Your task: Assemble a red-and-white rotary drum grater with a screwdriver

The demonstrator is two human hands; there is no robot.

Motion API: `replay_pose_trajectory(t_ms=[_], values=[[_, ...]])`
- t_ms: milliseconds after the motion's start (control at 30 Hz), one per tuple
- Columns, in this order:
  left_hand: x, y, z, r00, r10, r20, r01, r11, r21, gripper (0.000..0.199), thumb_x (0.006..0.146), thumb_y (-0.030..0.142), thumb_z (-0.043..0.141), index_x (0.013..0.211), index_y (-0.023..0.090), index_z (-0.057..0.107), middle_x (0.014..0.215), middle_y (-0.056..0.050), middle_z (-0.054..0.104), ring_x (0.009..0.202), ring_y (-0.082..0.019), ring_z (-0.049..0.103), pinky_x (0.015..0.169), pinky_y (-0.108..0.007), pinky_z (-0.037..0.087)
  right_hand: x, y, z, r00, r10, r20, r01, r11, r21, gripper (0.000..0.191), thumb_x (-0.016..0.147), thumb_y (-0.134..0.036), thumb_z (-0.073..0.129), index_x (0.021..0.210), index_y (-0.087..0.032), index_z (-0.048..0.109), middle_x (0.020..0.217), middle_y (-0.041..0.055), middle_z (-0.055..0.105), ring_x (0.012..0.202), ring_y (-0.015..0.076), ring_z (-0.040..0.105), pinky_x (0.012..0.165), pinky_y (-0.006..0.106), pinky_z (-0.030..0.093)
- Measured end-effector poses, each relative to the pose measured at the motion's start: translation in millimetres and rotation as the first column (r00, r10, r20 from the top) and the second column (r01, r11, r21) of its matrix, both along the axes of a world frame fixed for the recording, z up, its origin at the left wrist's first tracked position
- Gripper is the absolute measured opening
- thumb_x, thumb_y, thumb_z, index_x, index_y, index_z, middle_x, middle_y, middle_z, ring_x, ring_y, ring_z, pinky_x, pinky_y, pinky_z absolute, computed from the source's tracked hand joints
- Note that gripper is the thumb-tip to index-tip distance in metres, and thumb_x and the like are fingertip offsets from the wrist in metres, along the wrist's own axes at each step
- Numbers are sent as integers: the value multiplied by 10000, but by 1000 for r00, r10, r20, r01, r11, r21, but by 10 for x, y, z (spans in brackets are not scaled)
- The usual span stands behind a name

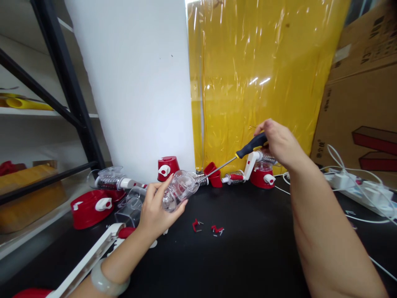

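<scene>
My left hand (155, 207) grips a clear plastic housing (182, 186), tilted up off the black table with its opening toward the right. My right hand (279, 140) is closed around the dark blue and yellow handle of a screwdriver (251, 145). The screwdriver's shaft slants down to the left, and its tip reaches the right edge of the clear housing; whether it touches a screw I cannot tell. Below the housing, two small red plastic pieces (196, 224) lie on the table with several small metal pins or screws (215, 235) beside them.
Red bases (91, 209), drum graters (108, 182) and white crank arms (93, 256) lie on the left. A red cup (168, 167) and another red-based grater (262, 176) stand at the back. A power strip (366, 192) with white cables is at right, before a cardboard box (356, 111).
</scene>
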State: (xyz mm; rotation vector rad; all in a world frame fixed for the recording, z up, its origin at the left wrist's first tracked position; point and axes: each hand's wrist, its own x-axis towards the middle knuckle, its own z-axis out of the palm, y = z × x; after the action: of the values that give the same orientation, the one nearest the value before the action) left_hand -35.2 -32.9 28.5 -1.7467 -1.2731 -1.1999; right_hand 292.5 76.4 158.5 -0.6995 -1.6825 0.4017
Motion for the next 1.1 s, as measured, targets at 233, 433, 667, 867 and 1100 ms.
replay_pose_trajectory(t_ms=[233,433,667,867,1100], values=[[-19,19,-15,1000,-7,17,7,1000,12,720,750,307,761,1399,220,460,996,-55,498,912,-216,576,838,-366,543,-1,-102,8,926,363,-101,-362,932,28,370,691,-394,718,932,-301,454,922,24,622,918,243,614,724,379,497],[-6,18,1,1000,-10,17,9,1000,20,710,752,305,756,1395,225,466,995,-53,497,919,-216,580,843,-363,542,-58,-110,31,988,146,-55,-146,989,5,368,842,-623,543,813,-258,506,684,25,581,687,216,624,582,340,476],[-16,17,-6,999,-18,27,17,1000,21,733,746,311,766,1403,216,455,998,-54,491,920,-216,571,855,-383,539,-27,-150,29,986,157,-51,-156,988,23,328,748,-476,715,889,-270,502,782,20,619,679,196,612,591,332,476],[-15,15,-9,1000,-22,16,22,999,32,741,738,295,774,1404,210,459,1005,-58,497,925,-218,569,866,-376,533,-91,-150,40,907,384,-170,-379,923,65,301,757,-479,649,907,-284,476,943,45,647,974,257,626,805,421,507],[-22,18,-7,999,-34,23,34,999,29,729,741,301,774,1394,194,469,1002,-57,493,925,-216,565,871,-378,529,-23,-123,29,986,-165,26,161,979,124,417,826,-630,605,726,-231,538,560,-18,475,499,133,463,470,267,345]])
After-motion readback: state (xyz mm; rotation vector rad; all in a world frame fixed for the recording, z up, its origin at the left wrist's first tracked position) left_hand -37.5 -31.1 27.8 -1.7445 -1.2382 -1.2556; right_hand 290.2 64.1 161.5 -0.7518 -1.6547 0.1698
